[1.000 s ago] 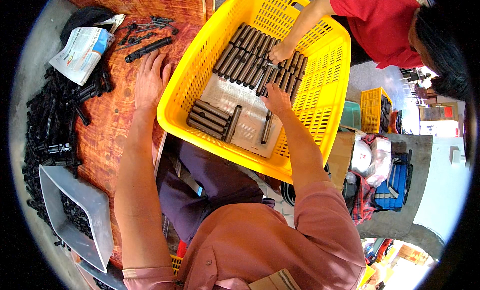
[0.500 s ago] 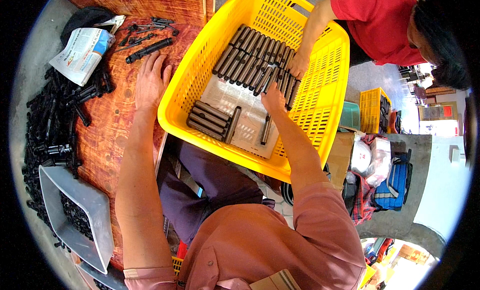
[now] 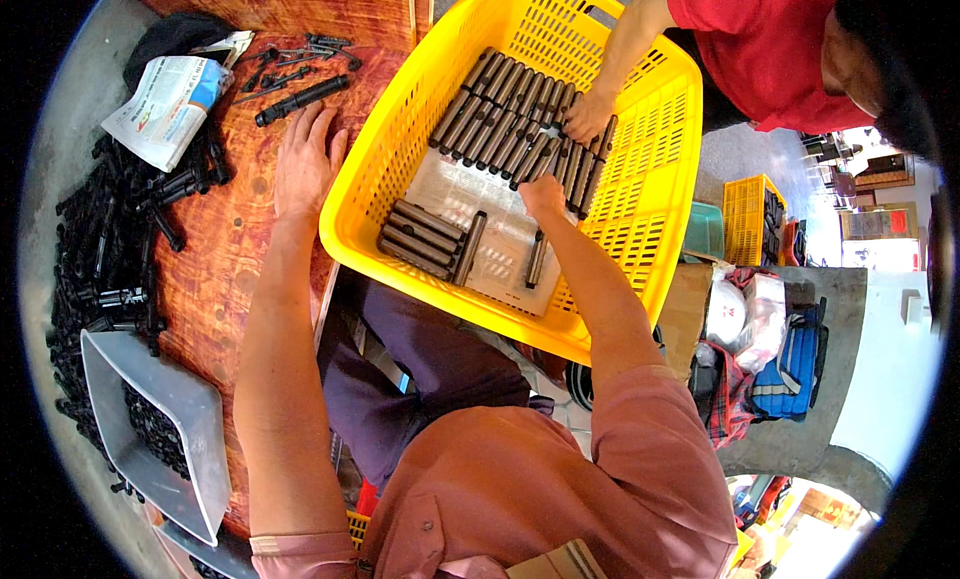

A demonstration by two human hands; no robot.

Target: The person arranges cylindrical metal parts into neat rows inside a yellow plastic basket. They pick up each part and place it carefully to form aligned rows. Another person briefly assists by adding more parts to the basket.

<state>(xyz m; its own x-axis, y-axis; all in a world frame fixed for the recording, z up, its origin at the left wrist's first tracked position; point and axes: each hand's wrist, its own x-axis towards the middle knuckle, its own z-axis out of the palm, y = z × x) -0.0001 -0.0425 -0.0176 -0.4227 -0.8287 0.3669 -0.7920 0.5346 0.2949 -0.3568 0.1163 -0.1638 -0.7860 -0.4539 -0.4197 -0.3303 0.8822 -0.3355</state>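
My left hand (image 3: 306, 169) lies flat on the reddish wooden table (image 3: 215, 249), fingers stretched out and holding nothing. Just beyond its fingertips is a black ribbed tube (image 3: 302, 100). My right hand (image 3: 543, 199) is inside the yellow basket (image 3: 665, 209), its fingers curled at the near end of a dark metal tube (image 3: 540, 167) in the packed rows; the fingertips are partly hidden. Loose tubes (image 3: 415, 241) lie side by side at the basket's near left, and one more (image 3: 535, 259) sits below my right wrist. Paper lines the basket floor.
A co-worker's hand (image 3: 592, 116), from a red sleeve, touches the far rows. Heaped black parts (image 3: 95, 229), a folded newspaper (image 3: 170, 109) and a grey bin (image 3: 205, 429) of small black pieces line the table's left. Bags and a blue carrier (image 3: 785, 364) stand at right.
The co-worker's hand has shifted left and away from me along the tubes. My right hand has moved slightly nearer, still at the row's edge. My left hand stays in place.
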